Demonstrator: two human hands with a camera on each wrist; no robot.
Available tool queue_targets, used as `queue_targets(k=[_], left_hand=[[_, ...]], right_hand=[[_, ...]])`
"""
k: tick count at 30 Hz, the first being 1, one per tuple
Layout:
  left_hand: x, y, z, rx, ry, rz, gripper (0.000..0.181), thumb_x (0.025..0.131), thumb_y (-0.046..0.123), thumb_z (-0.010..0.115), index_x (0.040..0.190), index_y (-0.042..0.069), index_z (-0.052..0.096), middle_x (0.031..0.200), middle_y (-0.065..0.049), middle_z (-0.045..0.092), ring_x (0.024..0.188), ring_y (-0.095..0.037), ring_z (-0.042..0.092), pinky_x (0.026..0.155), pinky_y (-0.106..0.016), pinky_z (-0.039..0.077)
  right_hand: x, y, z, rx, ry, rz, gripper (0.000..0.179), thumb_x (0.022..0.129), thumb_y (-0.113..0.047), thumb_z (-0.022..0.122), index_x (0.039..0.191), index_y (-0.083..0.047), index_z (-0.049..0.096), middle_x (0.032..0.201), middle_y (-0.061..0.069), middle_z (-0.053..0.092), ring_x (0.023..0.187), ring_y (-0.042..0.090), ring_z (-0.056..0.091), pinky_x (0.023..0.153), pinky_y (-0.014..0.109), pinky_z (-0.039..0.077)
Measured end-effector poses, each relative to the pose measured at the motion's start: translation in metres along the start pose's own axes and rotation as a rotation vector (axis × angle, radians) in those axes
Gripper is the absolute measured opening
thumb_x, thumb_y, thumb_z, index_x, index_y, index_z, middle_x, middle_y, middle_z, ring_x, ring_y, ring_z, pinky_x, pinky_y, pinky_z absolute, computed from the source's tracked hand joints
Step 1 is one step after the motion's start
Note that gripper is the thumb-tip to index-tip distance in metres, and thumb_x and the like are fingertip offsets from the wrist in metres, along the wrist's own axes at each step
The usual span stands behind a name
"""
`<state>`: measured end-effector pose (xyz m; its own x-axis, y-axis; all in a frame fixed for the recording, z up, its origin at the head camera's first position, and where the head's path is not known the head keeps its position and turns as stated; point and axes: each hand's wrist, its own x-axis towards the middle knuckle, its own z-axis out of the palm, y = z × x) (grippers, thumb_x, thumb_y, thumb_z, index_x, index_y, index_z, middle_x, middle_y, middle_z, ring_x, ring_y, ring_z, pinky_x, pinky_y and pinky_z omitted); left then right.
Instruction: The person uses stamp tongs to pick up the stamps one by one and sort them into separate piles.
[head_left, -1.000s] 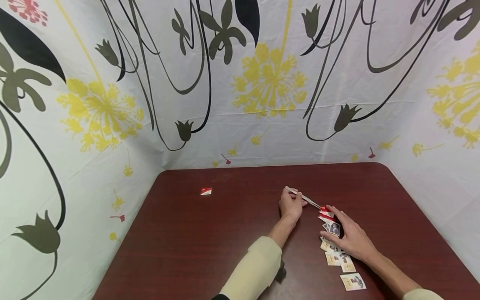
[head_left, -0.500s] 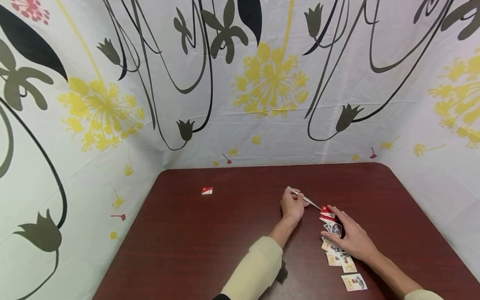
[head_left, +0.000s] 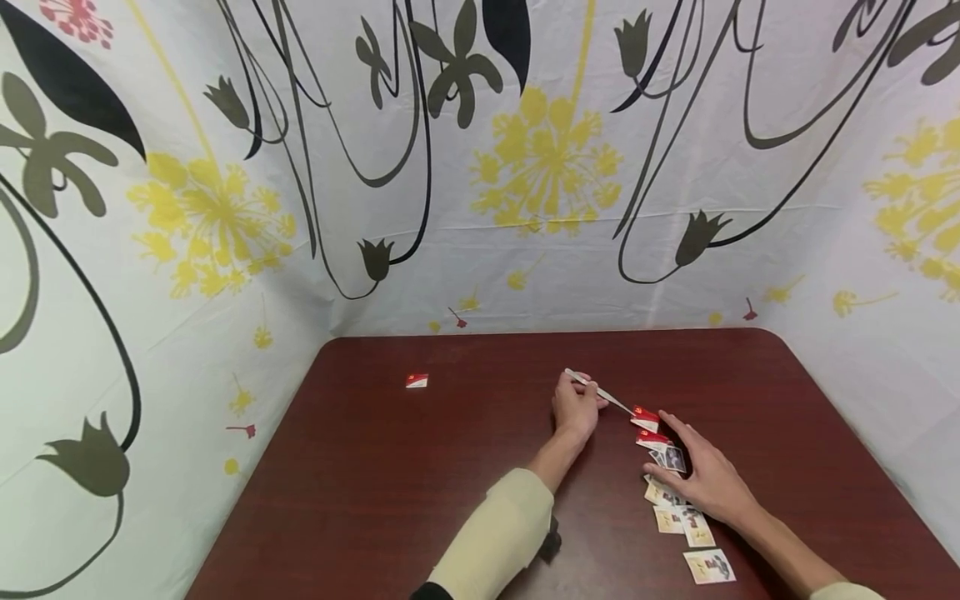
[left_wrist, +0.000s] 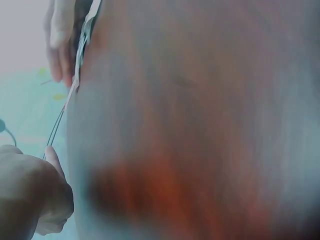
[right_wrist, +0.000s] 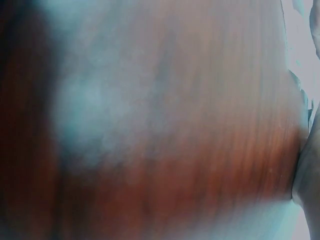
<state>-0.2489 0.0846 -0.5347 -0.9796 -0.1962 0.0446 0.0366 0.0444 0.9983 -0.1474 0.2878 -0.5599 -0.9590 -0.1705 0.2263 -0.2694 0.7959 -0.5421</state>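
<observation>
My left hand (head_left: 575, 410) pinches a pair of tweezers (head_left: 617, 402), whose tips meet a red-and-white stamp (head_left: 645, 419) at the far end of a column of stamps. Just nearer lies another red-and-white stamp (head_left: 652, 437), then a grey picture stamp (head_left: 676, 459). My right hand (head_left: 708, 479) lies along the column's right side, fingers and thumb spread, covering part of it. In the left wrist view the left hand (left_wrist: 35, 195) and thin tweezers (left_wrist: 57, 122) appear at the left edge. The right wrist view catches only a bit of the right hand (right_wrist: 309, 170).
Cream stamps (head_left: 670, 520) continue the column toward me, with a separate one (head_left: 709, 567) nearest. A lone red-and-white stamp (head_left: 416, 381) lies at the back left of the dark red table (head_left: 390, 475). Flower-printed cloth (head_left: 450, 200) hangs behind and beside the table.
The far red-and-white stamp has shifted slightly left and away from the one below it, with the tweezers and left hand moving left too. The right hand stays in place.
</observation>
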Motion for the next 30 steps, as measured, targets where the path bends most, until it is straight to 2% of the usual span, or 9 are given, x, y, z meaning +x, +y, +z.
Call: queue_targets(k=[3,7,10,15,20,26,30], left_hand=[[0.008,0.004,-0.012,-0.006,0.007,0.015,0.007,0.101,-0.003,0.067,0.107,-0.001,0.065,0.076,-0.001,0.062,0.07,-0.031,0.078,0.058,-0.026,0.066],[0.019,0.008,-0.03,-0.03,0.033,0.042,0.008,0.1,-0.006,0.066,0.106,-0.001,0.063,0.079,-0.008,0.067,0.073,-0.036,0.078,0.065,-0.04,0.07],[0.028,0.01,-0.045,-0.046,0.043,0.038,0.008,0.1,-0.006,0.065,0.106,-0.001,0.062,0.082,-0.01,0.067,0.076,-0.039,0.078,0.071,-0.049,0.07],[0.043,0.01,-0.075,-0.062,0.063,0.016,0.008,0.102,-0.004,0.065,0.108,-0.001,0.062,0.086,-0.011,0.067,0.079,-0.038,0.078,0.076,-0.05,0.07],[0.063,0.006,-0.113,-0.057,0.122,0.019,0.01,0.102,-0.003,0.064,0.111,-0.005,0.062,0.087,-0.014,0.067,0.08,-0.039,0.078,0.076,-0.048,0.07],[0.084,0.006,-0.169,-0.076,0.189,0.011,0.011,0.103,-0.005,0.063,0.113,-0.008,0.059,0.09,-0.015,0.065,0.083,-0.041,0.078,0.081,-0.048,0.069],[0.095,0.009,-0.206,-0.1,0.226,0.02,0.011,0.103,-0.007,0.061,0.113,-0.009,0.057,0.094,-0.018,0.064,0.088,-0.048,0.076,0.084,-0.051,0.068]], right_hand=[[0.0,0.0,0.001,-0.002,-0.011,0.002,0.1,0.089,-0.052,0.084,0.165,-0.012,0.034,0.158,0.033,0.043,0.139,0.059,0.044,0.102,0.082,0.044],[0.001,0.0,0.001,0.003,-0.011,-0.007,0.099,0.089,-0.051,0.084,0.165,-0.013,0.034,0.159,0.032,0.043,0.14,0.059,0.044,0.102,0.083,0.043],[0.002,0.0,0.001,0.007,-0.005,-0.019,0.099,0.089,-0.05,0.085,0.165,-0.013,0.035,0.159,0.032,0.043,0.14,0.059,0.044,0.102,0.083,0.043],[0.0,0.001,0.001,0.012,0.0,-0.026,0.098,0.088,-0.049,0.086,0.165,-0.013,0.036,0.158,0.032,0.043,0.14,0.06,0.043,0.101,0.084,0.043],[0.0,0.002,0.001,0.005,-0.002,-0.027,0.098,0.088,-0.05,0.086,0.164,-0.012,0.037,0.157,0.033,0.044,0.139,0.06,0.044,0.101,0.083,0.043],[0.0,0.001,0.002,0.004,-0.01,-0.023,0.098,0.088,-0.05,0.085,0.164,-0.012,0.037,0.157,0.033,0.045,0.139,0.059,0.045,0.1,0.083,0.044],[0.001,0.002,0.002,-0.002,-0.011,-0.017,0.099,0.088,-0.051,0.085,0.164,-0.012,0.037,0.157,0.034,0.044,0.139,0.059,0.044,0.101,0.083,0.044]])
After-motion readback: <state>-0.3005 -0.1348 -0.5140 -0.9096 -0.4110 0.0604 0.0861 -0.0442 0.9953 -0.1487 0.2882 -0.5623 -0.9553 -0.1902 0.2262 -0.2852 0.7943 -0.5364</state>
